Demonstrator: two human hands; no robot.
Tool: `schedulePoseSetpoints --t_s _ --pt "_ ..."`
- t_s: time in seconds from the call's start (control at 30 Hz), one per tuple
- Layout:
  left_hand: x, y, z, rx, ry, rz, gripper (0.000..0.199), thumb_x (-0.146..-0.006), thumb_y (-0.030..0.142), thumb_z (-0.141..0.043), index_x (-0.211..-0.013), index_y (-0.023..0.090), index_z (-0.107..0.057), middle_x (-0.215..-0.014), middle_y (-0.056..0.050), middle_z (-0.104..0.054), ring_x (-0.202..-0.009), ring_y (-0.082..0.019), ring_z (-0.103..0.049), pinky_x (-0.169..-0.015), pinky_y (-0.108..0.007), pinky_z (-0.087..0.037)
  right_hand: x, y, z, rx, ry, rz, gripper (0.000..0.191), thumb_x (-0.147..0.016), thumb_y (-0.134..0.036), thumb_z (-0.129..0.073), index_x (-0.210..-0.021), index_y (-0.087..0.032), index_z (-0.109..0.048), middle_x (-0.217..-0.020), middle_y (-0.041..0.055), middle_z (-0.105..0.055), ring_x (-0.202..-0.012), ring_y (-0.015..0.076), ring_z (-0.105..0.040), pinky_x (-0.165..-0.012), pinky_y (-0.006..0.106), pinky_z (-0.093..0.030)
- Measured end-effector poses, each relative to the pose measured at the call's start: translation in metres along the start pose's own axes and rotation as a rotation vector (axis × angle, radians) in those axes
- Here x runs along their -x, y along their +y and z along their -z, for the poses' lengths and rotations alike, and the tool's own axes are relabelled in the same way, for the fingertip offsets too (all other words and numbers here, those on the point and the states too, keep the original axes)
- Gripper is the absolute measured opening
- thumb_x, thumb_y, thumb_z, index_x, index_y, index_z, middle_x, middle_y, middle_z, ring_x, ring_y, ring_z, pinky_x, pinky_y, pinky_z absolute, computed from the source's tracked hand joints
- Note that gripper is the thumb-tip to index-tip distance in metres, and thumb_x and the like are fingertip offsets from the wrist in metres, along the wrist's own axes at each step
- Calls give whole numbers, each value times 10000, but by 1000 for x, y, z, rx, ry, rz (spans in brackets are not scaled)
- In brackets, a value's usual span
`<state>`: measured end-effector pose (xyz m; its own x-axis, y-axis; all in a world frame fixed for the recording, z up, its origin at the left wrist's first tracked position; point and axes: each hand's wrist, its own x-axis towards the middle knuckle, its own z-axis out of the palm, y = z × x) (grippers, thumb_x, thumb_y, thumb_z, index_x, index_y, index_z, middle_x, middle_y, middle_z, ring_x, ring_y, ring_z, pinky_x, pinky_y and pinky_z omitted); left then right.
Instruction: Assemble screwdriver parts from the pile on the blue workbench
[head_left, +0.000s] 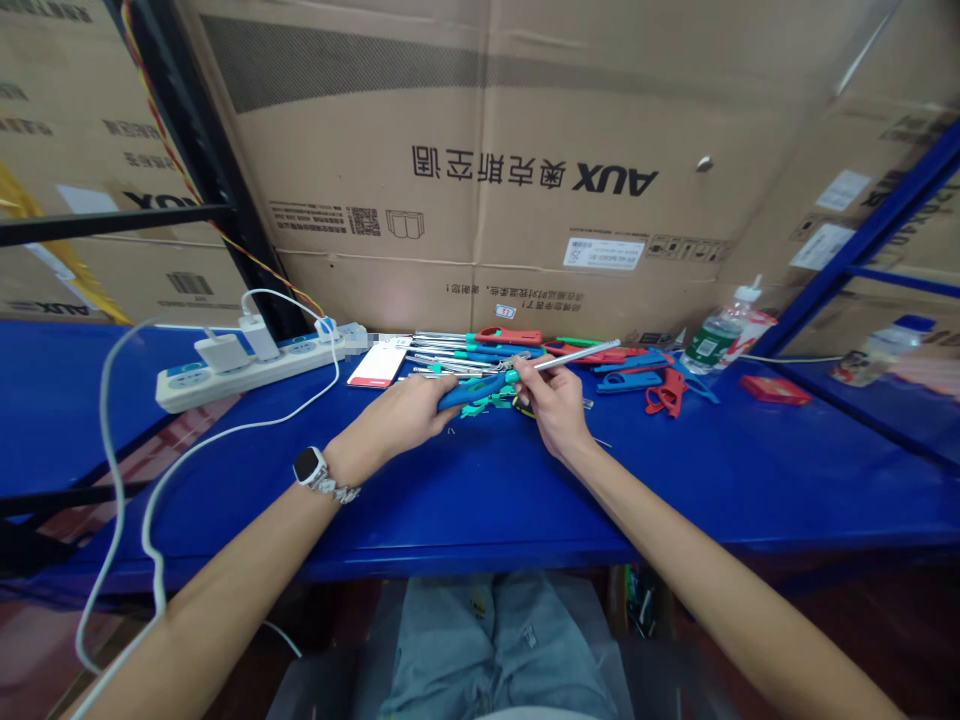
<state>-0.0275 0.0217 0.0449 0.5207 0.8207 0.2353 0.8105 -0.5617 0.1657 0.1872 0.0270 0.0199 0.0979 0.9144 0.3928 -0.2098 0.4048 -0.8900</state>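
Bare forearms, no sleeves. Smartwatch (310,466) with metal-link band worn on left wrist. Grey trousers (495,650) seen at 6 o'clock.

even indoor light, soft shadows, wide-angle bending and blur at edges

Your left hand (401,415) covers most of the blue handle (472,390), so you cannot see its near end. The label on the white card (377,365) is blurred. Your right hand (551,400) hides where the metal tube (581,355) joins the handle.
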Motion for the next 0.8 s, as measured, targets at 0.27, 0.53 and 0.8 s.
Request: schedulePoseSetpoints --t_s 0.27,0.53,0.8 --pt "-2 6 -11 95 52 22 262 -1029 381 -530 -1078 176 -686 -851 -86 -746 -728 -228 -677 -665 -329 -467 -3 1 -4 49 -26 7 510 -738 -677 -815 -722 -248 -539 -563 -46 -542 -478 108 -446 -481 275 -366" --pt "-5 20 -20 361 82 23 263 -1003 396 -520 -1008 190 -684 -880 -75 -749 -757 -217 -671 -707 -347 -497 1 1 0 23 -9 5 530 -692 -703 -845 -755 -246 -585 -600 -49 -497 -518 114 -422 -486 282 -334" --pt "-3 25 -21 463 147 -15 278 -912 419 -644 -1072 205 -565 -835 -26 -674 -694 -187 -607 -626 -311 -453 8 4 0 113 -168 -13 616 -895 -820 -551 -742 -234 -663 -765 36 -672 -767 204 -629 -682 323 -480"
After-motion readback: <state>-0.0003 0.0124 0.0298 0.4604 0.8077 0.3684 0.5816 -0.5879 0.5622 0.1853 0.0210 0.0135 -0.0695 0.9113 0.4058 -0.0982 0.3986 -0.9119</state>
